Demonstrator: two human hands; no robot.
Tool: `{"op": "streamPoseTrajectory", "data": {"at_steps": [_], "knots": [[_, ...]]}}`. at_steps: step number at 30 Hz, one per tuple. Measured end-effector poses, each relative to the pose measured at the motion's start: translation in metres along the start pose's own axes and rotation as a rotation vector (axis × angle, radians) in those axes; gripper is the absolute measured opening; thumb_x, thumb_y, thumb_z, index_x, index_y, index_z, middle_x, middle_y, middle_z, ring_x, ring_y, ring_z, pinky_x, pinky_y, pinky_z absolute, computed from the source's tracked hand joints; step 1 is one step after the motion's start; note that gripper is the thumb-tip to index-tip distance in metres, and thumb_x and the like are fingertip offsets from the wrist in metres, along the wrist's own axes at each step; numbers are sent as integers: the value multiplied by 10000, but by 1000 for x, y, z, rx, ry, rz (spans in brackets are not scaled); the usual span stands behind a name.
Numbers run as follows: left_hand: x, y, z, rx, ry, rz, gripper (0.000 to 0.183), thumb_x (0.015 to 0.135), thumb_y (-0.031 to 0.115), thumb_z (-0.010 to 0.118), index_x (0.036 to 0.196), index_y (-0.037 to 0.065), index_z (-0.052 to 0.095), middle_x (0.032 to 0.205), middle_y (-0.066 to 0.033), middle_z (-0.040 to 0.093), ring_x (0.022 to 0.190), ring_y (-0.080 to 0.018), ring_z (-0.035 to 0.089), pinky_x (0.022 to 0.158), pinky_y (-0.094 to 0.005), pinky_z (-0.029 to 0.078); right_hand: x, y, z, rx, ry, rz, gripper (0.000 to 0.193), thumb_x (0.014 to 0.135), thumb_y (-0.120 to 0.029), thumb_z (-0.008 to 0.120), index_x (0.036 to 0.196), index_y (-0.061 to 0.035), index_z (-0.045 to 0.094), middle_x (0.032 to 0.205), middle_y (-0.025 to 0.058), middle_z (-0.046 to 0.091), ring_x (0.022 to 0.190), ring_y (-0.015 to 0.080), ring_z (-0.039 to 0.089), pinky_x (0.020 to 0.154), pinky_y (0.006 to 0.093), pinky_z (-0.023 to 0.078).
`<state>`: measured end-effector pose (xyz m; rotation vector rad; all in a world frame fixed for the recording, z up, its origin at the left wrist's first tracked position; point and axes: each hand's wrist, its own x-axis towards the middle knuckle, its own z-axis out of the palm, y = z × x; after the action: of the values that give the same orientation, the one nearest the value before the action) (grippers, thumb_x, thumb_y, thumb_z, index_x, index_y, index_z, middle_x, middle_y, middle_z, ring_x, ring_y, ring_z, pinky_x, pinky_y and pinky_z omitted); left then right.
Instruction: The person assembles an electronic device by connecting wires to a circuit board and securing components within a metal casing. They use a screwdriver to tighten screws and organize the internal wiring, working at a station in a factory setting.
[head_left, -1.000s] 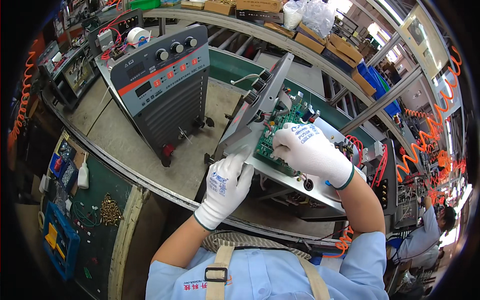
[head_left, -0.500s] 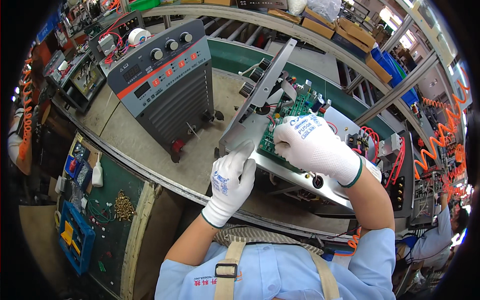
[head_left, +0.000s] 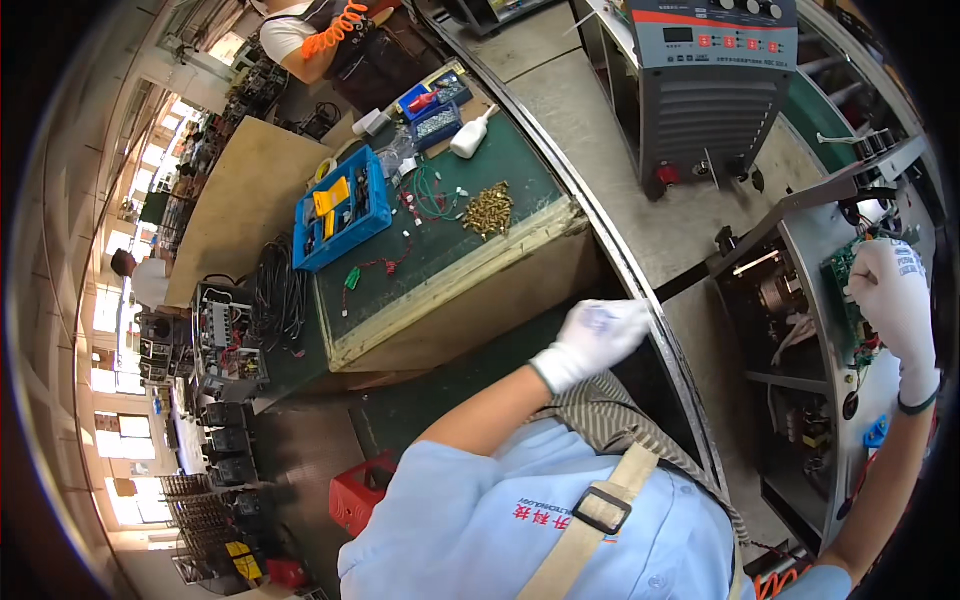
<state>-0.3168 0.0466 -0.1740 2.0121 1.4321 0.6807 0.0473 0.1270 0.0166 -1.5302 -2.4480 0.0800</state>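
Note:
My right hand [head_left: 893, 300], in a white glove, is at the far right over a green circuit board [head_left: 846, 272] inside an uncovered machine housing [head_left: 800, 225]. Its fingers are curled in at the board; whatever they grip is hidden. My left hand [head_left: 598, 342], also gloved, hangs in front of my body near the metal edge rail [head_left: 640, 275]. Motion blurs its fingers, and no object shows in it. Left of it a side bench [head_left: 420, 285] carries a pile of brass fittings [head_left: 489, 210], a white squeeze bottle [head_left: 473, 133] and a blue crate [head_left: 345, 213] with yellow-handled tools.
A finished-looking grey machine [head_left: 715, 110] with knobs stands beyond the rail. Thin wires [head_left: 430, 195] and small parts bins [head_left: 436, 125] lie on the side bench. Black cable [head_left: 275, 295] is heaped at its left end. Another person [head_left: 320, 45] stands at the far left.
The view has swung left, bringing the side bench to the middle. My left hand has left the machine's panel and moved toward the bench. My right hand remains at the circuit board.

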Motion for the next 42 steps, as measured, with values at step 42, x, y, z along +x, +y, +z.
{"op": "streamPoseTrajectory", "data": {"at_steps": [42], "knots": [[-140, -438, -195, 625, 432, -373, 372, 729, 216, 747, 1085, 133, 676, 1177, -82, 622, 1126, -289, 583, 936, -471, 465, 62, -334, 238, 545, -318, 222, 270, 850, -169, 653, 1071, -18, 685, 1040, 159, 692, 977, 329, 639, 876, 410, 492]]}}
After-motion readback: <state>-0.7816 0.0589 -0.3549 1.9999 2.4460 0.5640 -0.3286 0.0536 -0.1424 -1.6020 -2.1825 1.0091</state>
